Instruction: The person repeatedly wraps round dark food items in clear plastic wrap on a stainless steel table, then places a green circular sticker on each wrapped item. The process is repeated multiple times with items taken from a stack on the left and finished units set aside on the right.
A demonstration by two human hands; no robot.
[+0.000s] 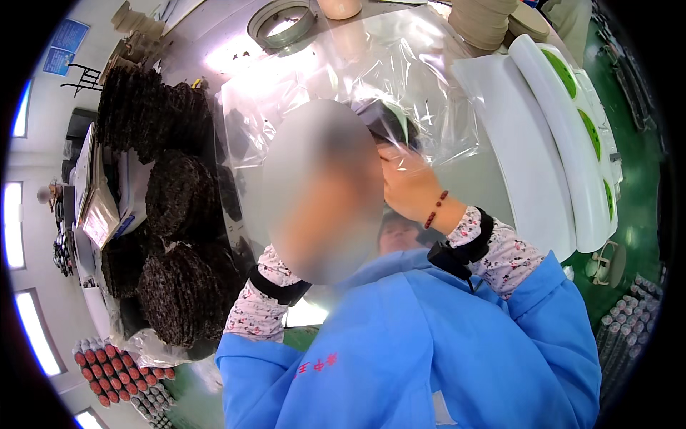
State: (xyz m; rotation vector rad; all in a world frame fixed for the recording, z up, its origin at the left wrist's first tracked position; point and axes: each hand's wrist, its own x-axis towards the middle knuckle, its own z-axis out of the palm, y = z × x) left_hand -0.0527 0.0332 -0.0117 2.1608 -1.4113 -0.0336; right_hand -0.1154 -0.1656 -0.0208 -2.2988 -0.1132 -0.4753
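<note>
My left hand (316, 220) lies mostly behind a grey blur, so its fingers and anything in them are hidden. My right hand (410, 182), with a dark red bead bracelet (437, 209) at the wrist, has its fingers bent beside the blur, at the near edge of a clear plastic bag or film (429, 102). Just beyond those fingers a dark, rounded thing (388, 123) shows through or under the plastic; its kind is unclear. The fingertips are partly hidden, and whether they grip anything cannot be told.
Stacks of dark dried sheets, seemingly seaweed (179, 195), stand on the left. A metal ring (281, 24) sits at the far edge beside a pale cup-like container (340, 6). White rolls with green marks (552, 134) lie right. Brownish stacked discs (479, 24) stand at the far right.
</note>
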